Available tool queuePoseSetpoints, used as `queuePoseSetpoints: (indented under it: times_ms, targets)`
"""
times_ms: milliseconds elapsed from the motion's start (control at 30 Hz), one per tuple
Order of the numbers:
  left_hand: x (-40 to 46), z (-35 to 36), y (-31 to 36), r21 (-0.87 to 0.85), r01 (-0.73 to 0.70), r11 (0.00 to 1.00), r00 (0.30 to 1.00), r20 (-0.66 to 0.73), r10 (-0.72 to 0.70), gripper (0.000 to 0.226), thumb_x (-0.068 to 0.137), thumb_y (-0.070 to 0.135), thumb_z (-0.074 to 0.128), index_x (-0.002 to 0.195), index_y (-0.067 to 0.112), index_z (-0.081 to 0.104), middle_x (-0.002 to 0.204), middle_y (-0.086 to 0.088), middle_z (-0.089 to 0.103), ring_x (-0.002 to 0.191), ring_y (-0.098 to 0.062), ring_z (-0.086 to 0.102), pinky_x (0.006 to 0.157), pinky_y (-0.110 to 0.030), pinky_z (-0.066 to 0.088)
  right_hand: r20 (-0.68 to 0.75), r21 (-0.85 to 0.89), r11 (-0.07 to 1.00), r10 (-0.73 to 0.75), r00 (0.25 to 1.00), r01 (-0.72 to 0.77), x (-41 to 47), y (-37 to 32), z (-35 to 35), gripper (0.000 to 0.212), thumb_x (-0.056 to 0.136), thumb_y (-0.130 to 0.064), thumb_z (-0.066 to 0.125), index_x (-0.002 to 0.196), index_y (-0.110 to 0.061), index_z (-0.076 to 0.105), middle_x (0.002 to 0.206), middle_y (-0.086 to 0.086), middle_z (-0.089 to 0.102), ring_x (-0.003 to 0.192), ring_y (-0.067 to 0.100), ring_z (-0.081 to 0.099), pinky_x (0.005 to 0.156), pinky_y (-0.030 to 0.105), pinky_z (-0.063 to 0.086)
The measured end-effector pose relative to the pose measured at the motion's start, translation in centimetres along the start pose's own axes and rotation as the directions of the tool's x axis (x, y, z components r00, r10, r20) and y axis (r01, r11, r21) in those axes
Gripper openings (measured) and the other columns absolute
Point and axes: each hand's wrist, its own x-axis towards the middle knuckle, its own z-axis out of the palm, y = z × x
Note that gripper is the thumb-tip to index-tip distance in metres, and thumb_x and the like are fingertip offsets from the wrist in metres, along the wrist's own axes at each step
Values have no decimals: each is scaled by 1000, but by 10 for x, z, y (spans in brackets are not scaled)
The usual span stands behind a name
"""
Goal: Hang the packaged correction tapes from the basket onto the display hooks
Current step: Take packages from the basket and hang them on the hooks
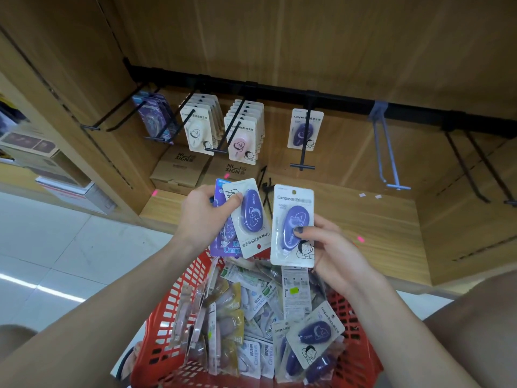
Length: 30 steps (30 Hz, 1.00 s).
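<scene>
At the centre of the frame the right hand (pixel 333 247) pinches an upright purple correction tape pack (pixel 293 225), thumb pressed on the blister front, fingers behind the card. Just left of it, the left hand (pixel 207 214) grips a fanned bunch of packs (pixel 246 219), thumb across the top one, which lies upside down. Both forearms reach up from the lower corners over the red basket (pixel 167 317), heaped with more packs. Above, a black rail (pixel 279 89) carries hooks; one purple hung pack (pixel 305 130) hangs alone right of the full cream and pink rows.
</scene>
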Motion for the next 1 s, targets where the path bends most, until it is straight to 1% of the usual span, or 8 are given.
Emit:
queuePoseSetpoints:
  times_ms: [100,167,233,300,467,733,900,1000]
  targets:
    - [0,0,1,16,-13,1000,1000,-9,13,17,93,47,74,89,30,71,86,7,78,70,-4,75,57,-22,55,-25,-70,986,-152,988,150,2,-4,-2,39,94,8,61,130,-6,66,125,21,73,110,38,74,79,45,64]
    - [-1,1,3,33,-9,999,1000,1,9,18,92,47,74,85,32,68,86,7,77,70,-4,75,59,-23,57,-62,-155,966,-216,974,205,6,-9,-2,39,95,7,63,131,-9,65,124,17,74,112,36,73,84,45,63]
    - [-2,2,3,42,-18,999,1000,8,17,18,93,47,74,84,33,68,86,7,77,70,-5,75,62,-28,59,-94,-238,945,-250,964,223,12,-14,2,40,95,6,65,132,-10,64,123,14,75,114,35,73,93,51,61]
    - [-2,2,3,44,-34,998,999,4,34,17,93,46,74,83,33,69,85,7,77,71,-5,75,61,-27,57,-117,-281,934,-263,958,222,17,-19,6,40,95,5,66,131,-10,64,122,13,76,113,35,73,99,56,57]
    - [-1,1,5,32,-35,999,999,-9,35,18,92,44,76,81,34,66,84,8,75,69,2,72,47,-10,45,-138,-333,918,-274,952,216,25,-23,11,38,96,6,65,129,-12,65,117,10,78,109,32,75,98,55,58]
    - [3,-1,3,89,-63,994,998,-17,65,20,92,44,75,78,34,64,90,9,72,71,2,71,50,-9,44,-229,-357,914,-284,931,192,38,-17,13,33,95,7,65,123,-12,67,114,10,79,109,31,75,102,57,55]
    - [5,-1,4,146,-68,987,997,-22,72,23,91,47,74,77,34,62,93,10,70,74,-2,71,56,-14,44,-312,-344,925,-275,909,161,69,-27,8,24,97,-8,72,120,-14,69,113,5,79,109,27,75,105,54,54]
    - [5,-1,7,144,-73,987,997,-17,77,22,92,47,74,78,35,62,93,10,70,71,2,71,52,-9,44,-359,-391,913,-265,895,113,102,-43,4,15,97,-12,72,111,-17,69,113,4,78,112,27,73,106,50,54]
